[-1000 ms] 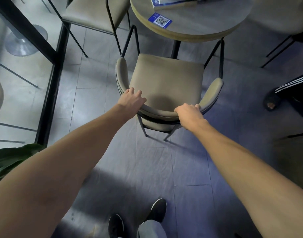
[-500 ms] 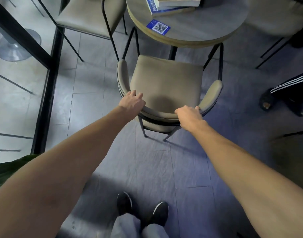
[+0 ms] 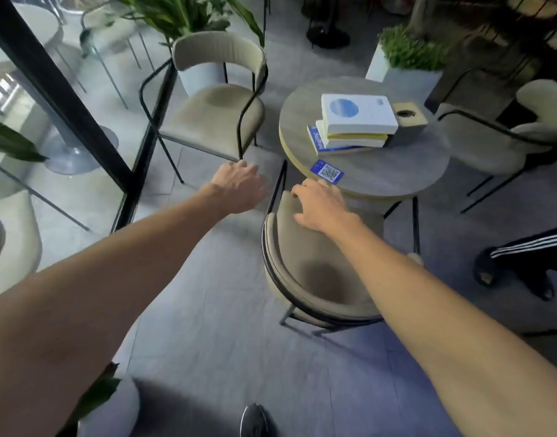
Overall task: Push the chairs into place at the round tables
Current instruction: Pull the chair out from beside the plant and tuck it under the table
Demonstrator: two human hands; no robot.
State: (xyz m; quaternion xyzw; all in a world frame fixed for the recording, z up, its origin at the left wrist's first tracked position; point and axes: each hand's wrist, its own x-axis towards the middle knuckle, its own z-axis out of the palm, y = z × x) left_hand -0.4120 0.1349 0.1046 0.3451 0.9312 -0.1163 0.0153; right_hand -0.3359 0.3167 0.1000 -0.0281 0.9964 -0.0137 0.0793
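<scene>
A beige padded chair (image 3: 315, 272) with a black metal frame stands with its seat partly under the round grey table (image 3: 384, 171). My right hand (image 3: 324, 205) hovers over the front of its seat, fingers spread, holding nothing. My left hand (image 3: 239, 184) is out over the floor to the chair's left, fingers apart and blurred, just short of a second beige chair (image 3: 214, 115) that stands angled at the table's left. A third chair (image 3: 504, 143) sits at the table's right.
A stack of books (image 3: 356, 121) and a tissue box (image 3: 408, 116) lie on the table. A glass wall with a black frame (image 3: 62, 96) runs along the left. Planters (image 3: 406, 67) stand behind. Another person's striped trouser leg and sandalled foot (image 3: 516, 266) are at right.
Both hands have let go of the near chair's backrest and reached forward. The view has tilted up, and the near chair now sits further under the table.
</scene>
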